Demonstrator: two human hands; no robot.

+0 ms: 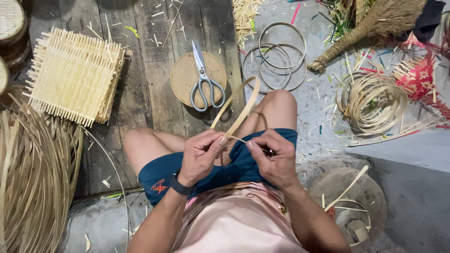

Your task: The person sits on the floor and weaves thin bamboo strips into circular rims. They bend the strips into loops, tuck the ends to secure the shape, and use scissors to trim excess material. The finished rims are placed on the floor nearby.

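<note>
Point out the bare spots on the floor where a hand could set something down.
Free: dark planks between the woven mat stack and the round wooden disc under the scissors; grey floor at right, below the strip coil. Crowded: metal rings, broom, long bamboo strips.

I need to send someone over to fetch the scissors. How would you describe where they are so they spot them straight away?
Look at the dark wooden planks ahead of the seated person's knees. A round wooden disc lies there, right of the stack of square woven bamboo mats. The scissors lie on it, blades pointing away: the only grey metal tool among pale bamboo.
</note>
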